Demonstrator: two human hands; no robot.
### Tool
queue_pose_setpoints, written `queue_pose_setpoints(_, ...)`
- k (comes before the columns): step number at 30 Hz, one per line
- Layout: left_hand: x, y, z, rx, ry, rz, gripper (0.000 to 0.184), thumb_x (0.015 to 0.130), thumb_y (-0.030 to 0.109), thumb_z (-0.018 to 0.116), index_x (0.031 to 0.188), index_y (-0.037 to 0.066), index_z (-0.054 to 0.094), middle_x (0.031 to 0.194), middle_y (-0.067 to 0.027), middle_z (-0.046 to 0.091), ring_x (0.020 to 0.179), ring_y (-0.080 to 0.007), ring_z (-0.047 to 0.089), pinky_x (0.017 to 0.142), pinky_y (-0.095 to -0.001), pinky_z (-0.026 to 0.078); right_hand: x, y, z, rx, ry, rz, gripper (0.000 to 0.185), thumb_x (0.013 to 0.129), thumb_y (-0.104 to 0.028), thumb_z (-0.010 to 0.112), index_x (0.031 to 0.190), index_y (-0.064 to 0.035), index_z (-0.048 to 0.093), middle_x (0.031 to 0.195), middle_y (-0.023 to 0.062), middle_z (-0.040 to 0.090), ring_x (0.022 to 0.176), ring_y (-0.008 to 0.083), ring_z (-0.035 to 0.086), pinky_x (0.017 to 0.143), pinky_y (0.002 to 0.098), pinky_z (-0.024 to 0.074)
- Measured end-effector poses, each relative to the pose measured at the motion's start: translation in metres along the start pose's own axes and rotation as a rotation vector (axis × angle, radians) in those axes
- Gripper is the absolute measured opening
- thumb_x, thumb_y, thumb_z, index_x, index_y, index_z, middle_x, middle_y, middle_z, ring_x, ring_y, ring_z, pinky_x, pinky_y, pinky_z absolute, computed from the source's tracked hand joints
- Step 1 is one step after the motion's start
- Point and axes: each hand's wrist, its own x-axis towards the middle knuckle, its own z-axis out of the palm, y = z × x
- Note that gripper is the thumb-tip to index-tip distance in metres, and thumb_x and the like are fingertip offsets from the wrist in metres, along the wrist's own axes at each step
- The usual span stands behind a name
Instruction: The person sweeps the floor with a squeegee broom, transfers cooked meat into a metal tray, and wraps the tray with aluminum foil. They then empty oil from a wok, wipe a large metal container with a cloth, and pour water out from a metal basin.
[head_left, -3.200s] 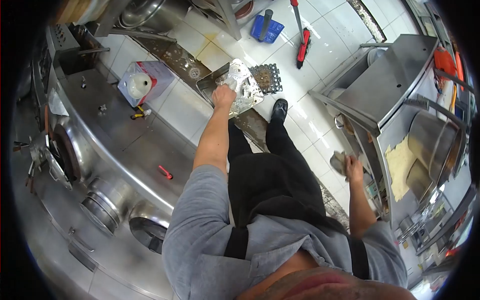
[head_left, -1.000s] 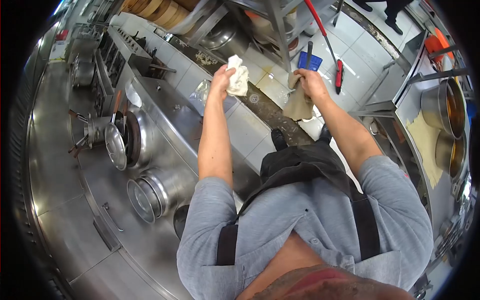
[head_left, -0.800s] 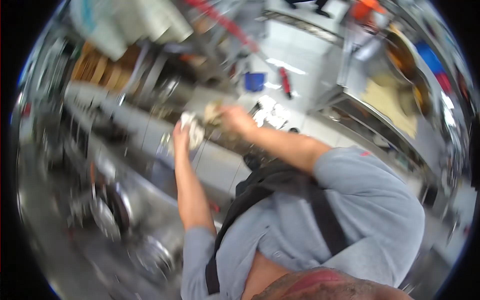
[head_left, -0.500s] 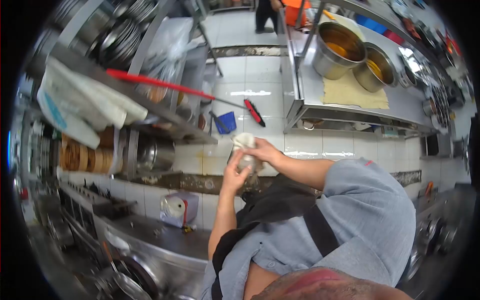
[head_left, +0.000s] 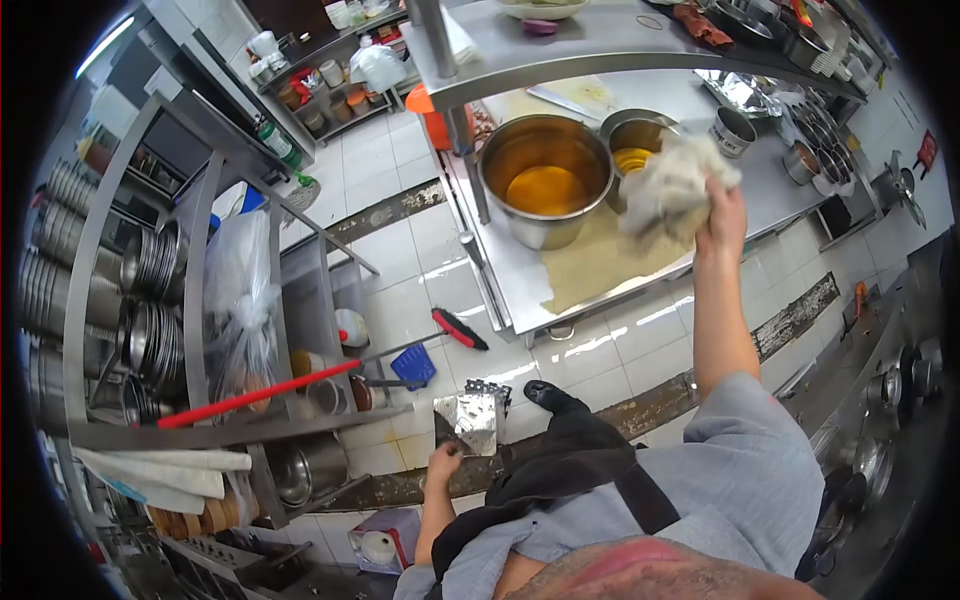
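Note:
My right hand (head_left: 726, 218) is raised at the right, shut on a crumpled off-white cloth (head_left: 682, 185), blurred by motion. It hangs over the steel worktable's front part, partly hiding the smaller pot (head_left: 632, 135). Beside that pot stands a large pot (head_left: 548, 180) with orange-brown liquid inside. A tan cloth (head_left: 590, 268) lies flat under and in front of the pots. My left hand (head_left: 444, 462) is low at the centre, its fingers closed around something dark and small, beside the near edge of a shiny metal tin (head_left: 468, 422) on the floor.
A blue dustpan (head_left: 413, 367) and a red brush (head_left: 460, 330) lie on the tiles. A red pole (head_left: 260, 393) crosses the steel rack (head_left: 215, 436) at left. A white-and-red box (head_left: 384, 540) stands below. My shoe (head_left: 545, 395) is beside the drain strip.
The view has turned towards the worktable. My hands, together at the cloth before, are now apart: the right one has carried it over the table, the left one is beside the tin.

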Motion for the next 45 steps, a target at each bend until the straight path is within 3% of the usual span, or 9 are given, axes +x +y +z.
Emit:
queue_pose_setpoints(10, -0.042, -0.008, 0.044, -0.165, -0.055, -0.337, 0.046, 0.071, 0.024, 0.066, 0.115, 0.009, 0.061, 0.105, -0.0122, 0.066, 0.101, -0.0241, 0.061, 0.089, -0.0340, 0.046, 0.270, 0.204, 0.078, -0.049, 0.172, -0.086, 0.035, 0.079, 0.004, 0.055, 0.114, 0.0051, 0.054, 0.106, 0.0151, 0.061, 0.090, 0.0237, 0.061, 0.078, 0.0322, 0.0500)
queue_pose_setpoints(12, -0.056, -0.020, 0.051, 0.214, -0.025, -0.203, 0.042, 0.074, 0.029, 0.063, 0.110, 0.007, 0.062, 0.085, -0.0145, 0.067, 0.077, -0.0252, 0.065, 0.070, -0.0361, 0.051, 0.292, 0.222, 0.067, -0.241, 0.076, -0.013, 0.034, 0.080, 0.003, 0.056, 0.114, 0.0049, 0.054, 0.106, 0.0154, 0.061, 0.090, 0.0236, 0.062, 0.078, 0.0322, 0.0500)
queue_pose_setpoints(14, -0.058, -0.056, 0.081, -0.126, -0.003, -0.491, 0.035, 0.077, 0.033, 0.058, 0.101, 0.009, 0.066, 0.065, -0.0116, 0.064, 0.058, -0.0230, 0.063, 0.059, -0.0369, 0.050, 0.308, 0.225, 0.048, -0.393, -0.081, 0.038, 0.034, 0.081, 0.001, 0.056, 0.114, 0.0048, 0.054, 0.106, 0.0157, 0.061, 0.090, 0.0235, 0.062, 0.079, 0.0321, 0.0500)
queue_pose_setpoints(17, -0.078, -0.041, 0.081, -0.155, 0.003, -0.563, 0.045, 0.075, 0.024, 0.061, 0.117, 0.006, 0.058, 0.076, -0.0130, 0.067, 0.059, -0.0229, 0.064, 0.061, -0.0358, 0.051, 0.305, 0.186, 0.011, -0.584, -0.332, 0.077, 0.033, 0.082, 0.000, 0.056, 0.115, 0.0045, 0.054, 0.107, 0.0162, 0.061, 0.089, 0.0234, 0.062, 0.079, 0.0320, 0.0500)
queue_pose_setpoints(22, -0.111, -0.006, 0.090, -0.481, 0.089, -0.704, 0.047, 0.072, 0.019, 0.062, 0.117, 0.009, 0.059, 0.093, -0.0135, 0.067, 0.069, -0.0233, 0.065, 0.066, -0.0346, 0.052, 0.088, 0.049, 0.041, -0.796, -0.069, -0.297, 0.031, 0.091, -0.021, 0.053, 0.099, 0.0074, 0.063, 0.085, 0.0153, 0.065, 0.073, 0.0221, 0.062, 0.064, 0.0283, 0.0494)
queue_pose_setpoints(24, -0.118, -0.021, 0.119, -0.478, 0.034, -0.671, 0.047, 0.072, 0.021, 0.061, 0.118, 0.010, 0.058, 0.088, -0.0153, 0.067, 0.062, -0.0203, 0.064, 0.060, -0.0354, 0.052, 0.038, 0.039, 0.017, -0.296, -0.328, -0.242, 0.029, 0.091, -0.019, 0.052, 0.091, 0.0081, 0.063, 0.068, 0.0139, 0.060, 0.058, 0.0193, 0.056, 0.053, 0.0270, 0.0477)
queue_pose_setpoints(29, -0.156, -0.007, 0.142, -0.490, 0.166, -0.730, 0.041, 0.072, 0.021, 0.057, 0.112, 0.012, 0.062, 0.106, -0.0134, 0.064, 0.098, -0.0267, 0.061, 0.086, -0.0335, 0.047, -0.072, 0.087, 0.073, -0.425, -0.953, 0.064, 0.039, 0.096, -0.023, 0.043, 0.089, 0.0114, 0.062, 0.061, 0.0143, 0.056, 0.055, 0.0191, 0.053, 0.054, 0.0287, 0.0451)
queue_pose_setpoints(37, -0.242, -0.040, 0.254, -1.029, 0.282, -0.922, 0.048, 0.072, 0.021, 0.064, 0.118, 0.011, 0.059, 0.108, -0.0099, 0.063, 0.102, -0.0242, 0.059, 0.090, -0.0327, 0.045, -0.230, 0.121, 0.184, -0.472, -1.533, 0.185, 0.044, 0.098, -0.028, 0.041, 0.106, 0.0104, 0.060, 0.083, 0.0162, 0.064, 0.067, 0.0184, 0.060, 0.060, 0.0261, 0.0429)
queue_pose_setpoints(45, -0.304, -0.101, 0.299, -1.194, 0.440, -0.957, 0.047, 0.074, 0.021, 0.063, 0.119, 0.009, 0.058, 0.110, -0.0119, 0.063, 0.102, -0.0247, 0.059, 0.090, -0.0337, 0.046, -0.419, 0.128, 0.137, -0.912, -1.973, 0.326, 0.029, 0.090, -0.023, 0.058, 0.103, 0.0014, 0.065, 0.076, 0.0069, 0.065, 0.063, 0.0089, 0.055, 0.057, 0.0229, 0.0414)
